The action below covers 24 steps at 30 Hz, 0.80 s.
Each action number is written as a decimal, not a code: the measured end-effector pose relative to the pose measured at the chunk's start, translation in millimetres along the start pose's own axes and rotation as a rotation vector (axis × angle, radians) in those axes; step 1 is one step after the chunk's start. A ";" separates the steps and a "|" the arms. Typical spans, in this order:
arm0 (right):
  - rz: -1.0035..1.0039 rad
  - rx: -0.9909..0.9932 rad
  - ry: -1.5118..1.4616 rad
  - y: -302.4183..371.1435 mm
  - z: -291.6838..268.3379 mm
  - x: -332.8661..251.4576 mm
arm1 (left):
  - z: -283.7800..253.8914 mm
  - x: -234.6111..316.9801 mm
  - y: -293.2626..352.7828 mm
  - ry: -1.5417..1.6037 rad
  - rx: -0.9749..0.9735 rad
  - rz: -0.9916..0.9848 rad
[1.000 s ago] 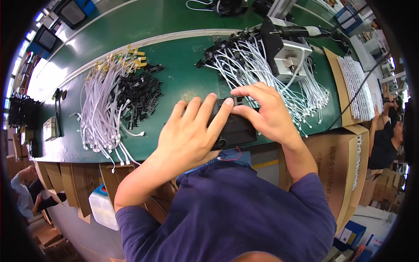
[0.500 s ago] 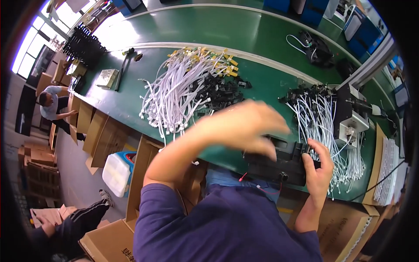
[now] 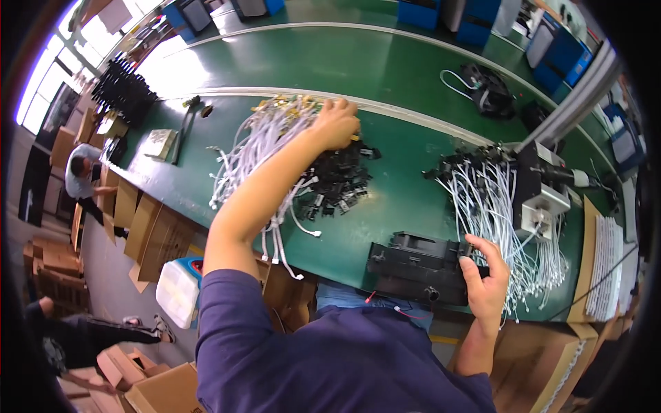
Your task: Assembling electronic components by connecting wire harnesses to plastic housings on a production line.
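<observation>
A long black plastic housing (image 3: 416,272) lies along the near table edge, with a small red-tipped wire below it. My right hand (image 3: 487,279) grips its right end, thumb and forefinger closed around a small black part there. My left hand (image 3: 337,125) is stretched far forward, fingers curled over the yellow-ended side of a heap of white cables (image 3: 258,138); its fingertips are hidden, so what it holds cannot be made out. Beneath and beside that wrist lies a pile of small black plastic clips (image 3: 341,179).
A second bundle of white cables (image 3: 475,199) with black ends lies to the right, beside a metal-and-black device (image 3: 540,206). A hammer (image 3: 184,131) and a pale block (image 3: 160,143) sit at the left. Across the divider rests a black part (image 3: 487,89). Another person (image 3: 84,172) works far left.
My left hand has swung from above the black housing forward and left to the cable heap. My right hand keeps its grip on the housing. The whole view has shifted slightly.
</observation>
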State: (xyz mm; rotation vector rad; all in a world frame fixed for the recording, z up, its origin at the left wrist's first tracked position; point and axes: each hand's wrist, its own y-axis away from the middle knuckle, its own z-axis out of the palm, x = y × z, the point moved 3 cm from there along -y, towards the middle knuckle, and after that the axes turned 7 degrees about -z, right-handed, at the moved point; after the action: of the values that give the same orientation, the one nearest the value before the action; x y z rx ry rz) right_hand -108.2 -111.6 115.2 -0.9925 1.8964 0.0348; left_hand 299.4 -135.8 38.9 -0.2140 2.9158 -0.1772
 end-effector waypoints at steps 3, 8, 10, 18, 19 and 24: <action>0.051 0.015 -0.009 2.9 -2.8 1.2 | 9.2 0.2 -6.4 0.114 0.133 0.033; 0.066 0.039 -0.031 1.7 0.3 4.3 | -37.2 -38.0 11.9 0.403 0.379 -0.131; 0.046 0.018 -0.032 -2.7 2.0 1.0 | -63.0 -63.9 30.8 0.414 0.537 -0.194; 0.043 0.052 -0.042 1.0 0.5 6.1 | -143.5 -93.1 80.2 0.610 0.623 -0.412; 0.041 0.049 -0.044 1.1 1.0 5.5 | -139.9 -96.0 80.8 0.607 0.624 -0.416; 0.039 0.057 -0.048 0.6 0.1 4.8 | -88.9 -90.1 62.5 0.967 0.505 -0.419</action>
State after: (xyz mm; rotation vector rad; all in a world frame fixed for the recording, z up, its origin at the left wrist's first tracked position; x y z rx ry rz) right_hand -109.6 -114.2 111.3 -0.9089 1.8623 0.0270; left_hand 358.9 -51.1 134.9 -0.8449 3.5066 -1.4118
